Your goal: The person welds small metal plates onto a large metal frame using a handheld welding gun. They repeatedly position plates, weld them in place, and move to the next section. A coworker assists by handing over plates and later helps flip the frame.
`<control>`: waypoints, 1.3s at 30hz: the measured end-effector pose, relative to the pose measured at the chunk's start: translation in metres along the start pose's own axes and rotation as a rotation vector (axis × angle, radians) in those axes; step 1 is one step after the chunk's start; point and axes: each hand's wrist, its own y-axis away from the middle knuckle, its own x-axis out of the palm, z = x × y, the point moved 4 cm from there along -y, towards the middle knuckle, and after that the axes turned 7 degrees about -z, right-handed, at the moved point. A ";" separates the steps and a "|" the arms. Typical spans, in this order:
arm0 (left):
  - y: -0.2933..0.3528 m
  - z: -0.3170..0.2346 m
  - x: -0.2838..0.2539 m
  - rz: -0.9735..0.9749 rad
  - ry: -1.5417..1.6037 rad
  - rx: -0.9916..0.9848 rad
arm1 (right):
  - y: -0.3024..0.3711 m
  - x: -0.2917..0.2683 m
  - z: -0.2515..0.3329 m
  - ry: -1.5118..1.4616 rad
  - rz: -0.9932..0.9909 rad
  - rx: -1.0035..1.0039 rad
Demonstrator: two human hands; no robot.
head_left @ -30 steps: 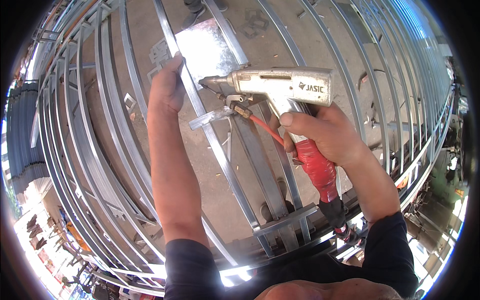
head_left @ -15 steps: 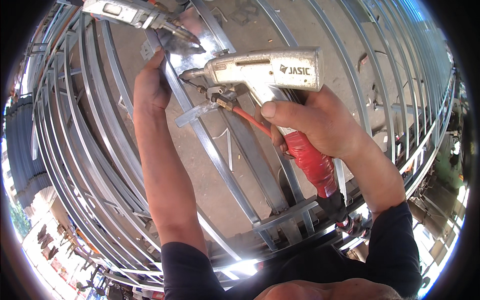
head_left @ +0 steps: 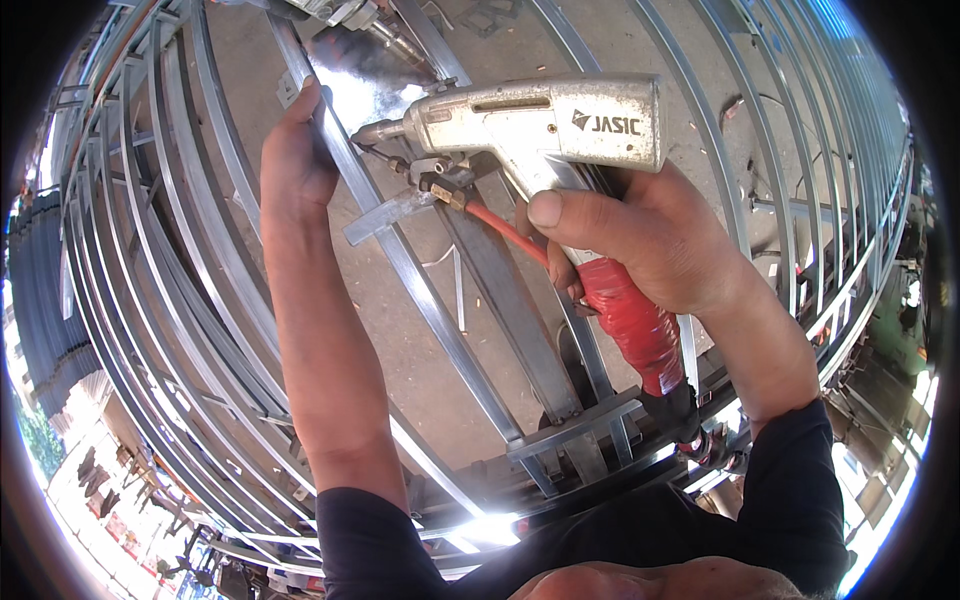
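Note:
A welding gun (head_left: 560, 120) with a worn silver body and a red-wrapped handle (head_left: 630, 310) is in my right hand (head_left: 665, 235), fingers closed around the grip and thumb along its side. Its pointed nozzle (head_left: 380, 132) ends beside a shiny metal bar (head_left: 425, 295). My left hand (head_left: 298, 165) grips that bar a little beyond the nozzle, thumb on top; its other fingers are mostly hidden. A red hose (head_left: 505, 232) with a brass fitting runs from below the nozzle toward the grip. Under the bar lies a short flat crosspiece (head_left: 385, 217).
A second silver welding gun (head_left: 400, 45) reaches in from the top; whoever holds it is out of view. Bright glow and smoke (head_left: 355, 90) show near its tip. Long parallel metal bars (head_left: 690, 90) form a frame above the concrete floor (head_left: 470, 310). Bundled dark tubes (head_left: 45, 285) stand at left.
The second gun has shifted right and toward the top edge, and the glow near it is whiter. My left hand is slightly higher in view; both hands keep their grip.

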 end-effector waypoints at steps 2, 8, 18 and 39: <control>-0.005 0.002 -0.004 -0.013 -0.002 -0.005 | -0.001 0.000 -0.001 0.003 -0.002 -0.020; -0.006 0.000 -0.004 0.018 0.058 0.015 | 0.000 0.002 0.005 0.027 -0.001 0.042; -0.018 0.001 -0.013 -0.043 0.011 0.023 | -0.003 0.001 0.008 0.084 0.021 -0.003; 0.028 -0.015 0.008 0.101 0.027 0.066 | 0.003 -0.001 0.012 0.114 -0.077 0.167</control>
